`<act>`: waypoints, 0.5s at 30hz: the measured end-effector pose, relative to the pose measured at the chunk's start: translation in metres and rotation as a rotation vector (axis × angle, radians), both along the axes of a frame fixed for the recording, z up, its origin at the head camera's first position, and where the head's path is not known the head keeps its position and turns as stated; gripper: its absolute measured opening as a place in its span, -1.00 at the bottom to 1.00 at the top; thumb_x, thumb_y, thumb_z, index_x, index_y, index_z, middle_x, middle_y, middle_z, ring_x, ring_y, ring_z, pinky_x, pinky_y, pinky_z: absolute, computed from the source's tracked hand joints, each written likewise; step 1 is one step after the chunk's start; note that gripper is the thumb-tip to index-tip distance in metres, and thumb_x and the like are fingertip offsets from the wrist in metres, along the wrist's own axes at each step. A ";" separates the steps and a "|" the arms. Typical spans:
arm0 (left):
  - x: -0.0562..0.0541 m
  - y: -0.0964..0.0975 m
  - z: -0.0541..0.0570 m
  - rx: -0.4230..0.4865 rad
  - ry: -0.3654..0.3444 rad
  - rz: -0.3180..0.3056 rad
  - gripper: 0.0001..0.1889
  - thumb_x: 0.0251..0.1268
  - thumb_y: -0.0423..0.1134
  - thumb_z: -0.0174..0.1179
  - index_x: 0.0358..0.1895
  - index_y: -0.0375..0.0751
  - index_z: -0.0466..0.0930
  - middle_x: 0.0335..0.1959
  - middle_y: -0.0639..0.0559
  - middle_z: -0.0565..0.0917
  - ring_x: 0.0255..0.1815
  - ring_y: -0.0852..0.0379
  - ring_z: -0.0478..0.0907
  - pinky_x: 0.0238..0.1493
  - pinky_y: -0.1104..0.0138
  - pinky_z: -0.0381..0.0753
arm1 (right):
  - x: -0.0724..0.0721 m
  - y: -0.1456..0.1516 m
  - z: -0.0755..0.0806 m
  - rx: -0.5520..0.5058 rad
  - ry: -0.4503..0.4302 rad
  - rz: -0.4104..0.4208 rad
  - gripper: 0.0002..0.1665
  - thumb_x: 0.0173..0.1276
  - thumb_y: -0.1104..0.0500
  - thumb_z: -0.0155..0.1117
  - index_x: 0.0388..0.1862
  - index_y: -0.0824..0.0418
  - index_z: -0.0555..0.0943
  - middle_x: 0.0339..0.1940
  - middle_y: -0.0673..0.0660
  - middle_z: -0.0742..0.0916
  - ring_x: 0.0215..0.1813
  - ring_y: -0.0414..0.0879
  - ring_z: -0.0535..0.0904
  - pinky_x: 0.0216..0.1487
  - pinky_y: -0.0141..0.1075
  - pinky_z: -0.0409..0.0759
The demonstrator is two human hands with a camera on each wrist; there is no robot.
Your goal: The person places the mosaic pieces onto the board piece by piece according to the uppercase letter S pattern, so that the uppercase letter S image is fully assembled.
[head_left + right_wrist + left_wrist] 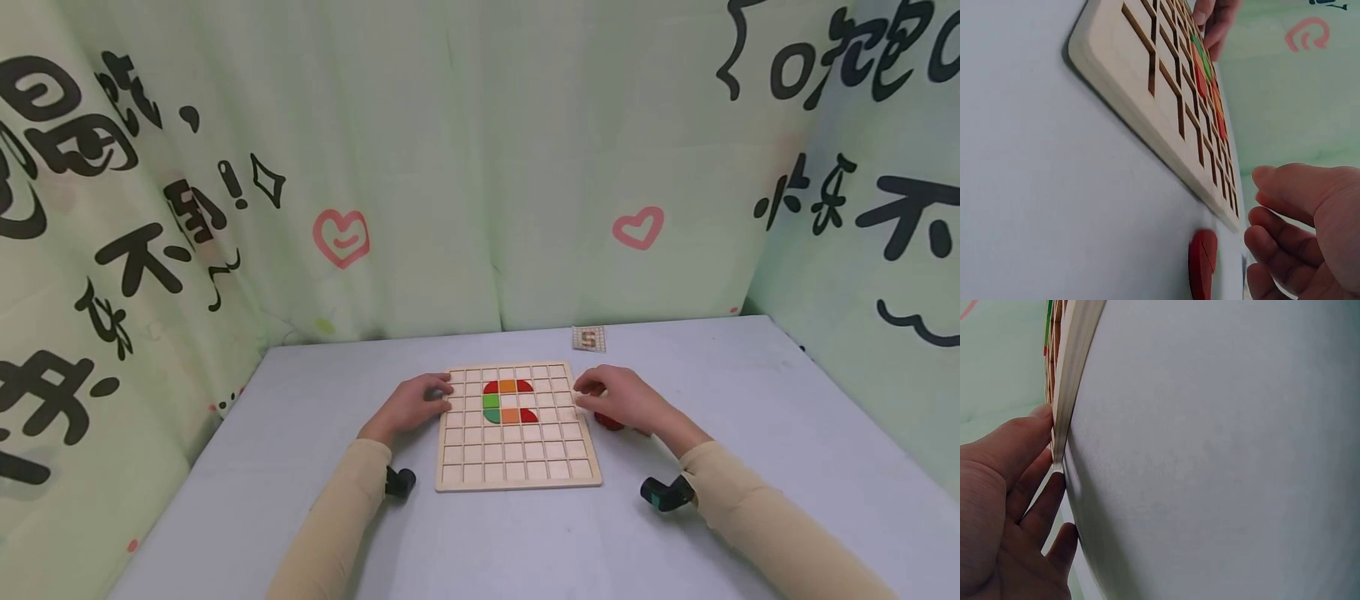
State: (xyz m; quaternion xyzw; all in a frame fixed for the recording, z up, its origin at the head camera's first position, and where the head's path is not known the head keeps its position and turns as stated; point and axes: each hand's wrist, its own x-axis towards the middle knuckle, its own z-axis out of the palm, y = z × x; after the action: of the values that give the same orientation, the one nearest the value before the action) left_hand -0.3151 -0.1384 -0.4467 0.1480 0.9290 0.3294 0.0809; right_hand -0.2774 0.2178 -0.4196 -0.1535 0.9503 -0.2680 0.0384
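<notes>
Square pale wooden grid board (517,454) is best steadied with light edge contact. Relaxed left hand (414,406) touches its rim; loosely curled right hand (621,400) holds nothing.

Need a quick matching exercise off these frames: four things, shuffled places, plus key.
Things
1. Card
2. Left hand
3. Loose red pieces
4. Light green tile

Places
A. Beside the right edge of the board
B. Set in the board
C. Near the far edge of the table
D. At the board's left edge

Pairs: 1-C, 2-D, 3-A, 4-B
</notes>
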 end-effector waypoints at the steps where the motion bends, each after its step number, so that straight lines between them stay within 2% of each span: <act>1: 0.000 0.000 0.000 0.001 0.000 0.000 -0.74 0.35 -0.25 0.30 0.06 -0.19 0.67 0.44 -0.03 0.48 0.55 -0.10 0.26 0.58 0.02 0.21 | 0.001 0.006 0.001 0.002 -0.005 -0.013 -0.68 0.38 0.11 0.33 0.03 0.25 0.66 -0.12 0.11 0.73 -0.08 -0.04 0.60 -0.03 -0.15 0.67; 8: 0.001 0.000 0.000 0.014 0.000 0.000 -0.74 0.34 -0.25 0.30 0.05 -0.18 0.68 0.43 -0.04 0.48 0.55 -0.10 0.27 0.58 0.01 0.22 | 0.002 0.050 0.007 0.022 -0.026 -0.061 -0.60 0.36 0.12 0.35 0.08 0.33 0.63 -0.09 0.21 0.71 -0.07 0.03 0.59 -0.12 -0.19 0.70; 15: 0.000 0.000 -0.001 0.006 0.005 0.000 -0.73 0.34 -0.25 0.30 0.06 -0.18 0.68 0.44 -0.03 0.48 0.55 -0.10 0.27 0.58 0.02 0.22 | 0.002 0.087 0.002 0.020 -0.095 -0.113 -0.52 0.37 0.07 0.33 0.13 0.36 0.61 -0.01 0.27 0.71 0.02 0.13 0.59 0.04 0.01 0.68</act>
State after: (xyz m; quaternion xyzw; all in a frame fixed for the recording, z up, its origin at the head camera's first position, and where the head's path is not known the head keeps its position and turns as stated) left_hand -0.3147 -0.1382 -0.4473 0.1491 0.9283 0.3316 0.0781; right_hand -0.2751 0.3044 -0.4172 -0.0865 0.9572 -0.2673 0.0696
